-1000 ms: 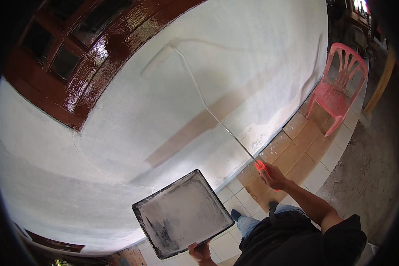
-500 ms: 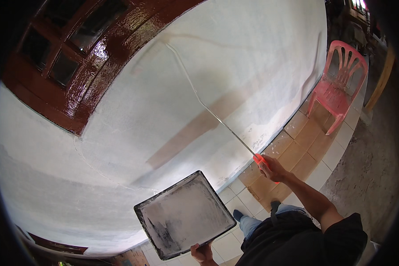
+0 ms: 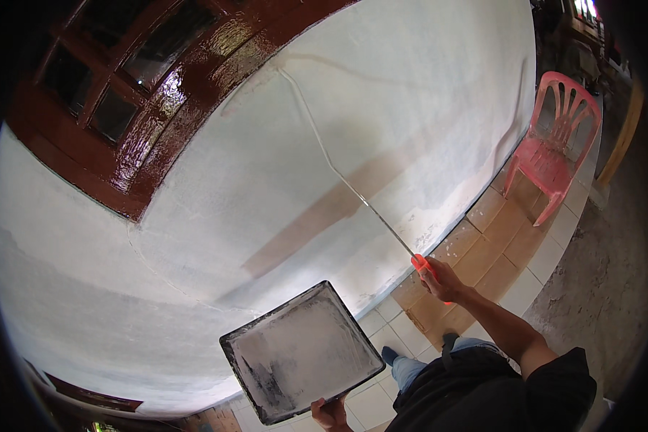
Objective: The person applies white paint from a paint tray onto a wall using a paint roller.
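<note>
My right hand (image 3: 443, 281) is closed round the orange handle of a paint roller (image 3: 365, 200). Its long, bent metal rod slants up and left across the pale wall (image 3: 216, 209), ending just below the dark red window frame. The roller's head blends into the wall, so I cannot make it out. At the lower middle, my left hand (image 3: 329, 413) grips the near edge of a black paint tray (image 3: 306, 353). Whitish paint coats the tray's inside, with dark patches showing through on its left.
A glossy dark red window frame (image 3: 147, 155) crosses the upper left. On the right, a faded red plastic chair (image 3: 547, 155) stands by the wall. Brown cardboard (image 3: 475, 277) covers part of the white tiles (image 3: 515, 301), and rough grey floor (image 3: 590, 266) lies beyond them.
The view has shifted slightly, so the wall, window and chair sit a little further right. Both hands keep their holds, and the rod's far end stays just under the window frame.
</note>
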`<action>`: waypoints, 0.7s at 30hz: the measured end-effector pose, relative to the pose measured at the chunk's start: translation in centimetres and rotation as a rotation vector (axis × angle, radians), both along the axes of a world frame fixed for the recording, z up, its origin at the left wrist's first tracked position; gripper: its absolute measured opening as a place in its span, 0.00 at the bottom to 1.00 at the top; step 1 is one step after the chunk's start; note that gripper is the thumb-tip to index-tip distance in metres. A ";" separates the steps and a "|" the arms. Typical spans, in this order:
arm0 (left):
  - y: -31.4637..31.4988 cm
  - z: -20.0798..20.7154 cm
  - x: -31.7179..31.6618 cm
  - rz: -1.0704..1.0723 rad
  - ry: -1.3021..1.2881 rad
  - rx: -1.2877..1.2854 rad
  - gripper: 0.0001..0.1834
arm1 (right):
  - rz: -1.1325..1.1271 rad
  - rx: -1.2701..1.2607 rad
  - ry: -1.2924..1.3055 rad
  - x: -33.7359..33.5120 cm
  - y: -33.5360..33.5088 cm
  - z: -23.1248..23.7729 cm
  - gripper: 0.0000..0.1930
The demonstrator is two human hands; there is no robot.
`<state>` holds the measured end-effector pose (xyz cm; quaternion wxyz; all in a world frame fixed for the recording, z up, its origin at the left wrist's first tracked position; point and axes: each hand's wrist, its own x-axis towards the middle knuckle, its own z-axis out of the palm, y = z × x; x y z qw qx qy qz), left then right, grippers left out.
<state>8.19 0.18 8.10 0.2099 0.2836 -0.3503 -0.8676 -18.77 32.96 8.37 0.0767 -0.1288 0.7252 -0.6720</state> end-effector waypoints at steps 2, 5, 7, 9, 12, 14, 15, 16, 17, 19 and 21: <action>0.0 0.0 0.0 0.002 0.001 0.000 0.40 | 0.002 0.004 -0.019 -0.2 -0.1 0.7 0.15; -0.2 0.1 0.1 -0.012 0.009 0.002 0.39 | -0.003 0.001 -0.029 -0.2 -0.2 0.5 0.15; -0.7 -0.4 0.5 -0.008 -0.016 0.023 0.39 | 0.030 -0.034 0.013 0.4 0.0 -1.7 0.17; -0.4 -0.3 0.3 -0.008 -0.015 0.018 0.39 | 0.014 -0.050 0.017 1.4 0.3 -4.3 0.17; -0.1 0.1 -0.1 -0.008 -0.005 0.021 0.38 | -0.004 -0.077 -0.063 2.9 0.7 -5.8 0.18; -0.1 0.2 0.2 -0.012 -0.003 0.031 0.38 | 0.002 -0.088 -0.078 3.4 0.6 -4.5 0.17; -0.4 0.0 0.5 -0.006 -0.006 0.034 0.38 | 0.002 -0.090 -0.078 3.1 0.3 -4.2 0.17; -0.4 -0.1 0.4 -0.006 -0.010 0.038 0.38 | 0.004 -0.074 -0.050 2.6 0.3 -3.9 0.17; -0.4 -0.2 0.3 -0.012 -0.012 0.036 0.38 | 0.006 -0.058 -0.021 2.1 0.3 -3.5 0.17; -0.4 -0.2 0.1 -0.027 0.002 0.047 0.38 | 0.003 -0.048 -0.025 1.1 0.2 -2.3 0.16; -0.2 -0.1 0.2 -0.021 0.008 0.027 0.38 | 0.006 -0.039 -0.030 0.6 0.1 -0.9 0.16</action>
